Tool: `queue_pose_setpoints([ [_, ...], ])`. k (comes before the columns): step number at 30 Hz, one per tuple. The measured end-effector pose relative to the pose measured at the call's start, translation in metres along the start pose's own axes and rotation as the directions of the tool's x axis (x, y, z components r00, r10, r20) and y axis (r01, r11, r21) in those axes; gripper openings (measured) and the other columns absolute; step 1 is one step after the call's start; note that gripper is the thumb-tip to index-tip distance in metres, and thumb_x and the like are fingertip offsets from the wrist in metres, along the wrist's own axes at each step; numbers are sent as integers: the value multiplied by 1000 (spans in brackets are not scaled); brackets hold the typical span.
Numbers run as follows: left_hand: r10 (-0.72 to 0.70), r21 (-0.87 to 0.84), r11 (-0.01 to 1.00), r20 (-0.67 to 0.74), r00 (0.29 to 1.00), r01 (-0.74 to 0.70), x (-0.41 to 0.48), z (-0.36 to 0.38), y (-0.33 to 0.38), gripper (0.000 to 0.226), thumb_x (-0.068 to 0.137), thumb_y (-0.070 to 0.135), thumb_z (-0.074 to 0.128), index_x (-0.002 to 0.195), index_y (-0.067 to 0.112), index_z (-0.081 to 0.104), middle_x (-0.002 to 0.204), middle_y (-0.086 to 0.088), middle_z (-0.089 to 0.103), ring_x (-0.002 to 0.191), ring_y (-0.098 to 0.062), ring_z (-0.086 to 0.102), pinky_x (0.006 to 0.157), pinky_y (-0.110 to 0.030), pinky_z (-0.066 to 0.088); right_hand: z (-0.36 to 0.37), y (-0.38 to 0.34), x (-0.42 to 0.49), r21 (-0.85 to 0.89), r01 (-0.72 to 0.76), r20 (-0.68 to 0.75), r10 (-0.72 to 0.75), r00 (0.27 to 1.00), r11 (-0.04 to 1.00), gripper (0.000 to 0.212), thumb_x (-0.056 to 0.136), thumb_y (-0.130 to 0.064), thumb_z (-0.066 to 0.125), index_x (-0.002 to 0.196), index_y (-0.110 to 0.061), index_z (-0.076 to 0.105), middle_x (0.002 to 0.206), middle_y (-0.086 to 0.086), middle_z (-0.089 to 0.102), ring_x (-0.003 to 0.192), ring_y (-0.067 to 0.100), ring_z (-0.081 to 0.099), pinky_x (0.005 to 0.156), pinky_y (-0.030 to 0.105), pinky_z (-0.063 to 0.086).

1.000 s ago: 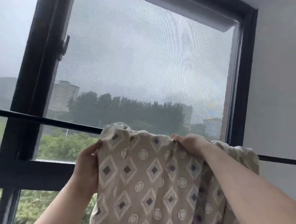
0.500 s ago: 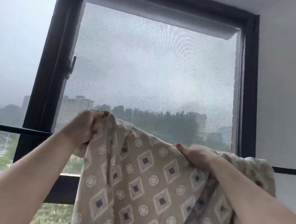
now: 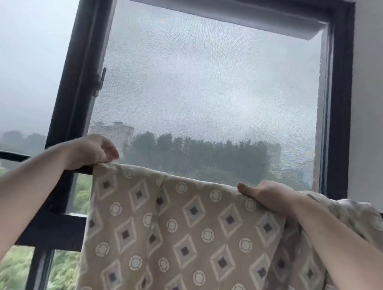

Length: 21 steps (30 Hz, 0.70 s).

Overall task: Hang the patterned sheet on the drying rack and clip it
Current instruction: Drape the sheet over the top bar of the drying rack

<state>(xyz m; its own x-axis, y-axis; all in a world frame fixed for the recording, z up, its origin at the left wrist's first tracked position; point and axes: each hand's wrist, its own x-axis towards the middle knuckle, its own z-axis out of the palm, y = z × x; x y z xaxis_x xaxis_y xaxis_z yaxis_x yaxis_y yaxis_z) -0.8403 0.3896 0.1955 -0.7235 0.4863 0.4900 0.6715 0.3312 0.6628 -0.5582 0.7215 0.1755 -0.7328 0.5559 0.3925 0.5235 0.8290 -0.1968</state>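
The patterned sheet (image 3: pixel 189 226) is draped over the black drying rack rail (image 3: pixel 0 153) that runs across in front of the window. The beige side with the diamonds and circles hangs down on the near side. It's pretty flat in the middle and all bunched up at the right end, over by the wall (image 3: pixel 380 116).

The person's left hand (image 3: pixel 91 151) is at the sheet's top left corner, right on the rail, fingers (image 3: pixel 110 152) curled in tight and pinching the edge of the fabric. The right hand (image 3: pixel 267 195) sits on top of the fold further right, thumb on the near side and fingers hooked over the far side, clamping sheet onto the rail. Behind it are the mesh screen (image 3: pixel 203 87) and the dark window frame (image 3: pixel 339 100).
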Motion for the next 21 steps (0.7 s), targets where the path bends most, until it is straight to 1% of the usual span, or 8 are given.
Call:
queue_pose_setpoints([
  [4,95,19,995,-88,992,-94,-15,-9,-3,30,80,-17,57,75,11,69,74,-4,66,70,-16,60,56,-19,45,1,-5,-2,-8,3,9,-3,1000,1000,105,44,-104,13,81,-20,66,91,0,67,98,24,64,97,40,45],
  [6,160,122,983,-209,965,-136,-21,5,-6,35,81,-15,50,78,14,68,80,-1,66,74,-17,61,62,-22,46,3,-10,0,-2,-12,10,12,1000,1000,96,52,-100,16,78,-21,64,93,1,67,96,24,62,98,40,44],
  [9,266,185,963,-534,803,-196,-49,38,-22,28,84,-5,49,97,13,66,104,-5,59,104,-25,53,92,-34,41,5,-15,0,-16,-23,-27,23,999,1000,101,44,-101,14,79,-20,63,101,6,68,97,26,61,97,41,44],
  [11,169,30,977,-703,691,-209,-79,64,-37,7,87,12,60,94,15,58,101,-1,51,102,-24,47,92,-37,37,5,-20,-1,-7,-35,-30,35,999,999,116,36,-104,13,89,-16,68,101,6,69,96,25,63,95,39,45],
  [12,67,-101,975,-712,699,-197,-94,76,-40,14,86,21,66,91,16,54,98,1,50,96,-22,48,86,-36,40,5,-24,-4,-1,-51,-27,51,998,999,120,36,-105,14,93,-15,69,101,7,69,96,24,63,95,39,45],
  [15,-98,-421,894,-513,853,-151,-117,104,-53,23,79,32,75,86,28,53,84,5,60,77,-17,60,61,-30,45,2,-29,-7,1,-82,-31,82,996,997,129,30,-108,10,96,-15,70,102,8,70,96,24,63,96,41,44],
  [18,-9,-331,926,-503,864,-183,-111,103,-64,25,84,25,69,64,27,54,64,2,61,61,-19,60,54,-32,44,3,-37,-17,23,-149,-35,150,988,989,117,47,-101,20,102,-11,68,108,10,69,101,27,63,92,39,46],
  [21,115,-195,955,-456,882,-225,-104,87,-66,30,87,26,63,59,18,54,58,1,58,57,-22,57,53,-37,46,1,-43,-25,118,-197,-50,204,978,973,118,32,-104,30,93,-10,68,100,13,70,88,30,62,79,38,49],
])
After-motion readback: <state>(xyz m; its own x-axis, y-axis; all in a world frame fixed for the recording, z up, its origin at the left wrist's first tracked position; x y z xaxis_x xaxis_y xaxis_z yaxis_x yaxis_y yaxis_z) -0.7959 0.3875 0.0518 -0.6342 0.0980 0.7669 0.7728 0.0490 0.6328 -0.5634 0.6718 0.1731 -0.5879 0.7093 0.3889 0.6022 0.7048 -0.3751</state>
